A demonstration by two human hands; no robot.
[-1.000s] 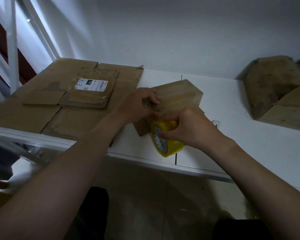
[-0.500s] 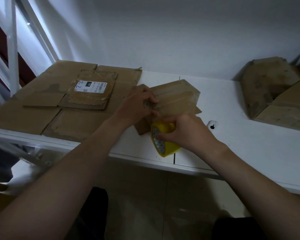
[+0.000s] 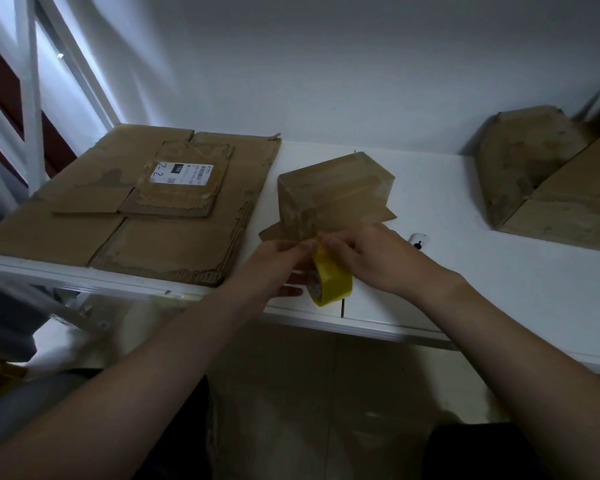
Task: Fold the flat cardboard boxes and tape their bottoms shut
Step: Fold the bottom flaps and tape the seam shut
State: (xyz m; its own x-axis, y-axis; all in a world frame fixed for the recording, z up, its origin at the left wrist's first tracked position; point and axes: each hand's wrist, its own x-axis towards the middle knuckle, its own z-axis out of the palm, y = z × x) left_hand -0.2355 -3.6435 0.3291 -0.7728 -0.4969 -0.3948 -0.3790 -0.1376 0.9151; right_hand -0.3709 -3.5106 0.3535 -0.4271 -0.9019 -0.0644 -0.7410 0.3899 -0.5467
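A: At the near edge of the white tabletop [image 3: 499, 271], a folded cardboard box [image 3: 333, 192] is stood bottom-up, its flaps glossy with tape already laid across them. The yellow tape roll [image 3: 333, 278] is held just in front of it, touching the hands only.

B: How are the hands placed?

A: The left hand [image 3: 278, 268] is closed about the roll from below, while the right hand [image 3: 371, 258] is pinched at the roll's upper rim, where the tape end seems to be gripped. Whether the strip is already torn cannot be told.

B: How should the step be done well?

A: The strip is best kept taut and broken with a sharp sideways pull close to the box corner, and the loose end then pressed flat down the side wall so no lip is left to lift.

B: And the containers?

A: Nothing can be seen inside this box, since its open side is turned down. Two more boxes [image 3: 541, 174] are leant together at the far right, their interiors hidden. Flat cardboard sheets [image 3: 125, 209] are stacked to the left, one carrying a white label [image 3: 181, 173].
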